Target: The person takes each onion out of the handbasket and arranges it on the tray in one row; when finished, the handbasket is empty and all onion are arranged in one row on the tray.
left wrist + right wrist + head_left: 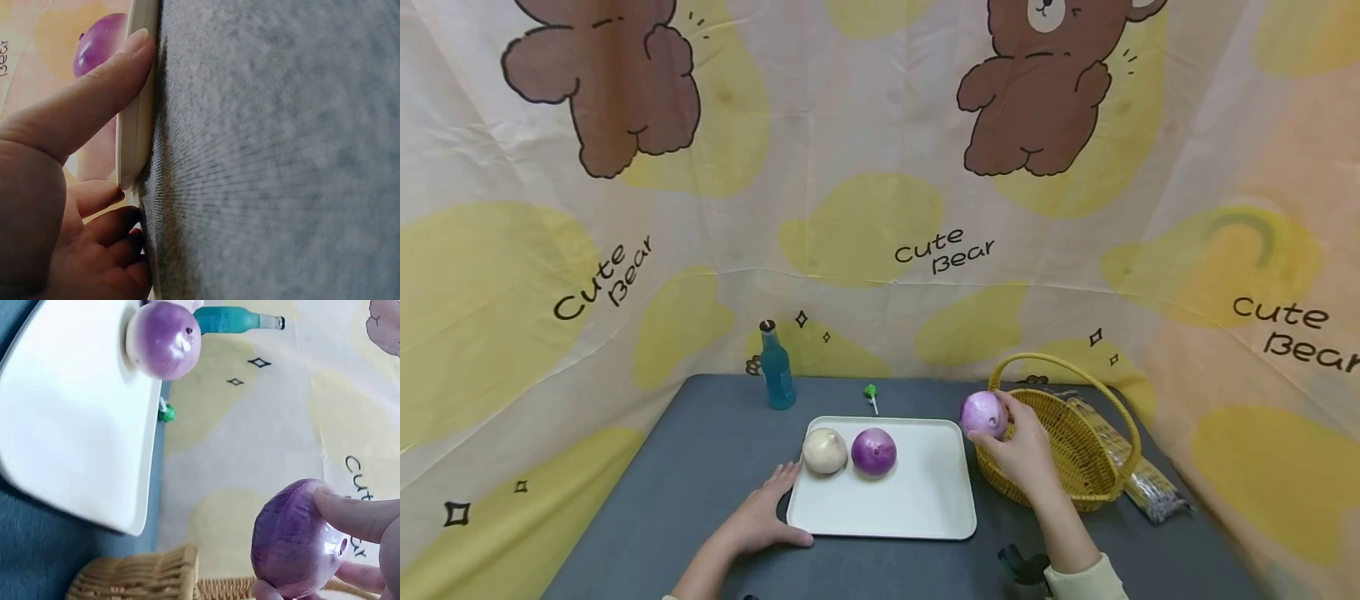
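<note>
A person's right hand (1026, 454) grips a pale purple onion (983, 414) in curled fingers, holding it in the air between a wicker basket (1075, 467) and a white tray (925, 500) on a dark grey table (700, 467). The left hand (760, 521) lies with fingers relaxed against the tray's near left corner, thumb along its rim, grasping nothing. On the tray, 2 onions already sit side by side, touching: a white onion (824, 451) and a darker purple onion (874, 452). Judging by this, 2 pieces are placed and the 3rd is on its way across; whether the basket holds more cannot be told from these angles. Behind the tray stand a blue bottle (777, 367), its label too small to read, and what looks like a small green lollipop (871, 393). A dark packet (1142, 479) lies beside the basket. The backdrop cloth (880, 167) repeats the words "Cute Bear" among cartoon bears.
</note>
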Demonstrator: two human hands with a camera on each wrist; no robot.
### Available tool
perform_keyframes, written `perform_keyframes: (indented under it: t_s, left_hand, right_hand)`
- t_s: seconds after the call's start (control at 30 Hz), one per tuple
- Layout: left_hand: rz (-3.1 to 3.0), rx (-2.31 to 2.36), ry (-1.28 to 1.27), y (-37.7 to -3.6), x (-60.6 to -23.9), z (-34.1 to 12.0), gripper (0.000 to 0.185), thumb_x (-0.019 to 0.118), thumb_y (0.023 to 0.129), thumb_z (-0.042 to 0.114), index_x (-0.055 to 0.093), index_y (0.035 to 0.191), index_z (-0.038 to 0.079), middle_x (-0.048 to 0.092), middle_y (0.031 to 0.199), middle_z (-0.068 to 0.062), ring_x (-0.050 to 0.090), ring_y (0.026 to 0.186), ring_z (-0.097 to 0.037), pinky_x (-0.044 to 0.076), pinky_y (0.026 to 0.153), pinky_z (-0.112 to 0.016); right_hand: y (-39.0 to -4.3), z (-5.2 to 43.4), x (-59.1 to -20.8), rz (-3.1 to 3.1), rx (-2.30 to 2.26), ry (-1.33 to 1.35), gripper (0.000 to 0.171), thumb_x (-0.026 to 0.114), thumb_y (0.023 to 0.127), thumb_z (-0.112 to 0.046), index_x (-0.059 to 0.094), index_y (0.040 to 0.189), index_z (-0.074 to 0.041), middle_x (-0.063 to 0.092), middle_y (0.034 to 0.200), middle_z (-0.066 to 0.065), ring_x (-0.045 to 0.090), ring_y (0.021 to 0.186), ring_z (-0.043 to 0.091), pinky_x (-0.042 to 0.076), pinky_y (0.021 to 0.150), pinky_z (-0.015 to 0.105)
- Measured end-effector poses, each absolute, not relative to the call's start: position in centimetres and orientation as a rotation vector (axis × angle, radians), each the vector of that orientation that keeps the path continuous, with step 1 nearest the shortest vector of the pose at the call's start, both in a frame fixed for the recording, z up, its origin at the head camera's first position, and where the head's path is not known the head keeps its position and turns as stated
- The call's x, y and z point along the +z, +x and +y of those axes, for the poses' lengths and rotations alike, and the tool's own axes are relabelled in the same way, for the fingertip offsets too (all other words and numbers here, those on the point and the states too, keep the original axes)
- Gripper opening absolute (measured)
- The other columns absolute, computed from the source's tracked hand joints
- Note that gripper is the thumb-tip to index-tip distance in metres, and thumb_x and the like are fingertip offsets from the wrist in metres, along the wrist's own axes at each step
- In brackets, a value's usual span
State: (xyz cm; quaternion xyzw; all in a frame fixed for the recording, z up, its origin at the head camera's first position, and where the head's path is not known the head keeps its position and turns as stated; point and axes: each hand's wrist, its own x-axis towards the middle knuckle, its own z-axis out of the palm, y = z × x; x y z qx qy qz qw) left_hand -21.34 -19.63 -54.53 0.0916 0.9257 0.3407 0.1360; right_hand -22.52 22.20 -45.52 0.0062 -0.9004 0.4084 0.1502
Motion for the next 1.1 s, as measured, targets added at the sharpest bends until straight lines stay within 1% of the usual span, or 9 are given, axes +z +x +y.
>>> perform_keyframes:
  t_s: [0.3, 0.47, 0.63, 0.83, 0.93, 1.1]
  left_hand:
    - [2.680, 0.985, 0.271, -21.8, -55.0, -19.7, 0.124, 0.094, 0.062, 0.049, 0.031, 0.158, 0.003, 0.027, 0.165, -0.020, 0.016, 0.153, -0.045, 0.021, 0.115, -0.071]
    - [2.671, 0.988, 0.265, -21.9, -55.0, -19.7, 0.123, 0.094, 0.062, 0.049, 0.032, 0.158, 0.003, 0.027, 0.165, -0.021, 0.016, 0.153, -0.045, 0.021, 0.115, -0.071]
    - [2.674, 0.990, 0.265, -21.8, -55.0, -19.8, 0.124, 0.094, 0.062, 0.049, 0.031, 0.158, 0.003, 0.027, 0.165, -0.021, 0.016, 0.153, -0.045, 0.020, 0.115, -0.071]
    - [2.683, 0.984, 0.273, -21.7, -55.0, -19.9, 0.124, 0.094, 0.062, 0.050, 0.031, 0.158, 0.003, 0.027, 0.164, -0.021, 0.016, 0.153, -0.046, 0.021, 0.114, -0.072]
    - [2.685, 0.986, 0.279, -21.7, -55.0, -19.8, 0.124, 0.094, 0.062, 0.050, 0.031, 0.158, 0.002, 0.027, 0.164, -0.021, 0.016, 0.153, -0.046, 0.020, 0.114, -0.072]
    - [2.686, 0.990, 0.283, -21.6, -55.0, -19.7, 0.124, 0.094, 0.062, 0.049, 0.031, 0.158, 0.002, 0.027, 0.164, -0.021, 0.016, 0.153, -0.045, 0.021, 0.115, -0.071]
  right_hand:
    - [-22.7, 20.2, -45.5, -2.561, 1.173, 0.086, 0.078, 0.089, 0.078, -0.024, 0.052, 0.145, -0.006, 0.056, 0.138, 0.023, 0.055, 0.125, 0.041, 0.046, 0.098, 0.061]
    - [-23.0, 19.3, -45.9, -2.557, 1.181, 0.084, 0.076, 0.089, 0.077, -0.023, 0.054, 0.142, -0.006, 0.057, 0.137, 0.022, 0.054, 0.126, 0.040, 0.044, 0.100, 0.061]
    - [-23.4, 18.1, -46.4, -2.545, 1.196, 0.087, 0.077, 0.091, 0.075, -0.023, 0.056, 0.141, -0.006, 0.059, 0.134, 0.022, 0.057, 0.121, 0.039, 0.047, 0.096, 0.059]
    - [-23.7, 16.8, -47.3, -2.521, 1.210, 0.112, 0.076, 0.092, 0.073, -0.022, 0.058, 0.139, -0.007, 0.060, 0.133, 0.021, 0.058, 0.121, 0.041, 0.048, 0.098, 0.060]
    - [-24.0, 16.2, -48.0, -2.530, 1.224, 0.115, 0.074, 0.091, 0.073, -0.023, 0.059, 0.138, -0.007, 0.061, 0.131, 0.021, 0.059, 0.120, 0.040, 0.049, 0.097, 0.059]
    - [-24.4, 15.5, -49.3, -2.530, 1.246, 0.133, 0.073, 0.091, 0.074, -0.022, 0.059, 0.138, -0.005, 0.061, 0.129, 0.023, 0.059, 0.119, 0.040, 0.049, 0.097, 0.059]
